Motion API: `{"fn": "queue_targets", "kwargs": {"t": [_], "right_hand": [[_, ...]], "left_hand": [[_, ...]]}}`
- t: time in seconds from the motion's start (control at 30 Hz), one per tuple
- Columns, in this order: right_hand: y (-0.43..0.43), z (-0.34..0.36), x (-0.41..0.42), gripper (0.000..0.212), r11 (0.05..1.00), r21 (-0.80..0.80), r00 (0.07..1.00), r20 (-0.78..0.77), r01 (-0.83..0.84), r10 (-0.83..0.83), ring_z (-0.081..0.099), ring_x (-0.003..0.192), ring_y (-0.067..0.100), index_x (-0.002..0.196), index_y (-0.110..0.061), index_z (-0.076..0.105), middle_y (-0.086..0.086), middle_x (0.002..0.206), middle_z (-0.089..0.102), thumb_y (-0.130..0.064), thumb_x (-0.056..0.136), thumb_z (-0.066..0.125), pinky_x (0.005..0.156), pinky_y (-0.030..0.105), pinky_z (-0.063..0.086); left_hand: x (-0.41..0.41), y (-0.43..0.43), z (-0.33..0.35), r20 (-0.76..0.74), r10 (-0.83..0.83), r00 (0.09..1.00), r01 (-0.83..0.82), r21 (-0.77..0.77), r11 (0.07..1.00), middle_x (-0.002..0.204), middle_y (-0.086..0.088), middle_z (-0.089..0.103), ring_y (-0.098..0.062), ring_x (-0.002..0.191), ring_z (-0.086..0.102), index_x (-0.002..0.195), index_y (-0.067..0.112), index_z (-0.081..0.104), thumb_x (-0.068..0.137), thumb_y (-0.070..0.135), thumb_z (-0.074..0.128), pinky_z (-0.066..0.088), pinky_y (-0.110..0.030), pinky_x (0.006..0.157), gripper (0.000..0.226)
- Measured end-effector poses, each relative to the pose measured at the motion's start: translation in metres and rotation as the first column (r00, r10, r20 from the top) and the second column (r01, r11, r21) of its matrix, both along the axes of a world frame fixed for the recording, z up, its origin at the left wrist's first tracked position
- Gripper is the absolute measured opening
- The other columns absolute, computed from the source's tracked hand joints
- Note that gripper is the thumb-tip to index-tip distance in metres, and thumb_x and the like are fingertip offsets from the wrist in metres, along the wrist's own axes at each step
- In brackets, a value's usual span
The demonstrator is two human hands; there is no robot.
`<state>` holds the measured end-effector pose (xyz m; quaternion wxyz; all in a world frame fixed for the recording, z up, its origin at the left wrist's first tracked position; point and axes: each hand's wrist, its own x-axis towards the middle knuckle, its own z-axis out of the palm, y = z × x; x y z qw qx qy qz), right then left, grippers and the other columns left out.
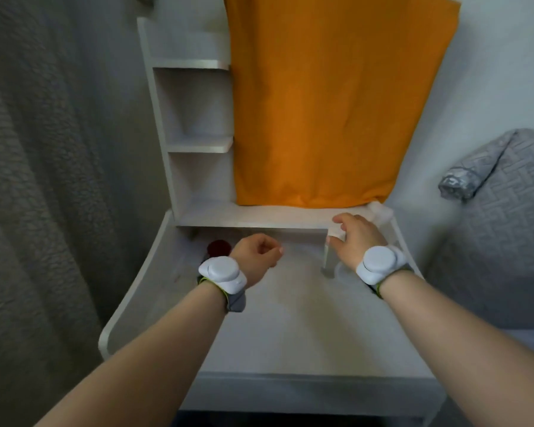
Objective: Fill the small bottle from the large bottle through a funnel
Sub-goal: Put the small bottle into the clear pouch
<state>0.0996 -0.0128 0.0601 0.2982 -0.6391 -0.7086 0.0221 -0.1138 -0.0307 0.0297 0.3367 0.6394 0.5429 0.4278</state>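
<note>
A white laminate desk with a rounded front corner (290, 328) fills the view from the centre down to 6 o'clock. Along its far edge runs a low raised white ledge (253, 217). From the ledge's left end, at 11 o'clock, rises a narrow white open shelf unit with curved-front shelves (198, 144). A bright orange cloth (327, 103) hangs at 12 o'clock, its hem resting on the ledge. A grey, coarse-textured curtain (43, 180) covers the side from 8 to 10 o'clock. A plain white wall (494, 72) shows at 2 o'clock. At 3 o'clock lies a grey quilted bedspread with a woven pattern (506, 235). The light is soft and even.
</note>
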Motion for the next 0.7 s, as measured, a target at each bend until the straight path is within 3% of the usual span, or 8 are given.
{"fn": "queue_targets", "kwargs": {"t": [0.13, 0.27, 0.37, 0.5, 0.7], "right_hand": [[0.021, -0.015, 0.001, 0.045, 0.999, -0.002, 0.979, 0.199, 0.037, -0.036, 0.053, 0.109, 0.036, 0.129, -0.017, 0.047, 0.014, 0.123, 0.057, -0.031, 0.087, 0.057, 0.088, 0.042, 0.045], [0.037, -0.024, 0.001, 0.041, 0.997, -0.024, 0.962, 0.265, 0.068, -0.059, 0.051, 0.106, 0.036, 0.13, -0.017, 0.045, 0.016, 0.118, 0.057, -0.028, 0.09, 0.052, 0.082, 0.039, 0.042], [0.042, -0.026, -0.001, 0.036, 0.998, -0.028, 0.981, 0.19, 0.05, -0.044, 0.055, 0.099, 0.038, 0.124, -0.016, 0.049, 0.016, 0.118, 0.053, -0.021, 0.088, 0.053, 0.077, 0.038, 0.044], [0.039, -0.027, -0.016, 0.036, 1.0, -0.009, 0.995, 0.093, -0.026, 0.027, 0.057, 0.097, 0.039, 0.122, -0.016, 0.051, 0.014, 0.123, 0.048, -0.018, 0.086, 0.055, 0.077, 0.038, 0.046], [0.026, -0.026, -0.055, 0.037, 0.981, -0.014, 0.98, -0.032, -0.196, 0.195, 0.058, 0.094, 0.035, 0.122, -0.016, 0.052, 0.011, 0.123, 0.049, -0.019, 0.086, 0.057, 0.08, 0.036, 0.047]], "left_hand": [[0.009, 0.013, -0.017, -0.064, 0.045, 0.997, -0.044, 0.012, 0.999, 0.081, -0.003, 0.064, -0.022, 0.08, 0.064, 0.084, 0.023, 0.06, 0.086, 0.027, 0.063, 0.049, -0.028, 0.068, 0.005], [0.003, 0.024, -0.026, -0.177, 0.09, 0.98, -0.089, 0.016, 0.996, 0.082, 0.005, 0.059, -0.007, 0.07, 0.055, 0.095, 0.021, 0.059, 0.088, 0.03, 0.06, 0.042, -0.013, 0.056, 0.013], [-0.009, 0.029, -0.031, -0.255, 0.183, 0.949, -0.183, 0.027, 0.983, 0.085, 0.007, 0.057, -0.011, 0.075, 0.055, 0.104, 0.017, 0.059, 0.088, 0.028, 0.061, 0.046, -0.022, 0.067, 0.02], [-0.033, 0.036, -0.038, -0.421, 0.298, 0.857, -0.295, 0.075, 0.953, 0.111, -0.006, 0.058, -0.024, 0.098, 0.058, 0.112, 0.015, 0.059, 0.086, 0.024, 0.063, 0.049, -0.032, 0.084, 0.028], [-0.06, 0.031, -0.045, -0.597, 0.299, 0.744, -0.387, -0.021, 0.922, 0.122, -0.012, 0.054, -0.031, 0.107, 0.055, 0.12, 0.014, 0.054, 0.084, 0.038, 0.063, 0.047, -0.035, 0.09, 0.044]]}}
